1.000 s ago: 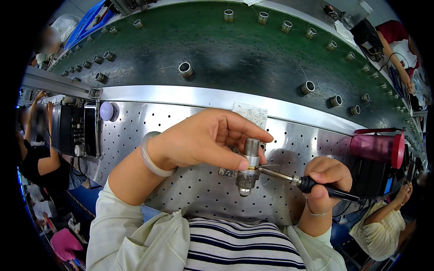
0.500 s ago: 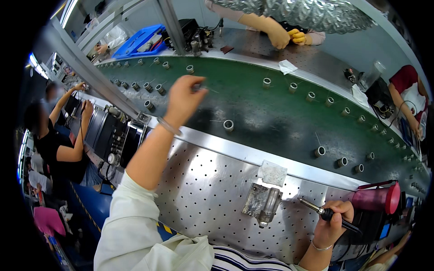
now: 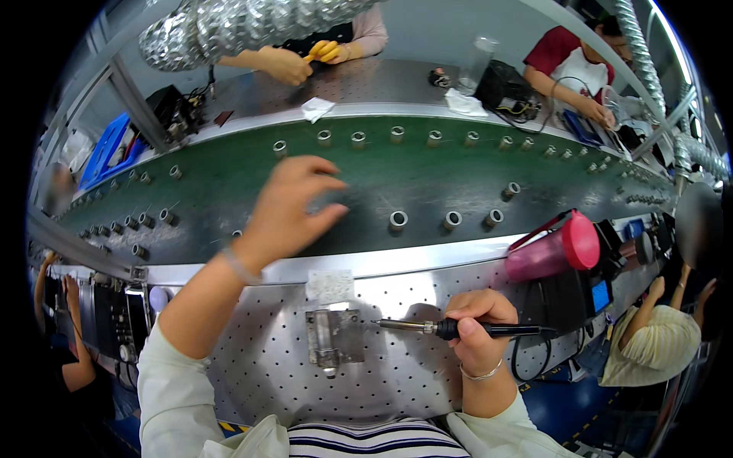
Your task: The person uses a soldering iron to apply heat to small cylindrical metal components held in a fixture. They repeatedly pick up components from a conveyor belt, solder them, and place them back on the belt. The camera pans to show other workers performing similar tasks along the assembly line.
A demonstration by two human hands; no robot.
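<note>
The left hand [image 3: 294, 210] hovers open, fingers spread, over the green belt [image 3: 229, 179], nearest the metal rings [image 3: 398, 220] by the belt's near edge. At the bench's near middle sits the steel jig [image 3: 334, 338]. The right hand [image 3: 479, 328] grips a soldering iron [image 3: 435, 328], tip beside the jig; best kept steady, tip clear of the fingers.

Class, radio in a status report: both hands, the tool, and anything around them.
Left hand open above green belt, holding nothing. Right hand grips soldering iron, tip beside metal fixture. Pink bottle lies right of it.
</note>
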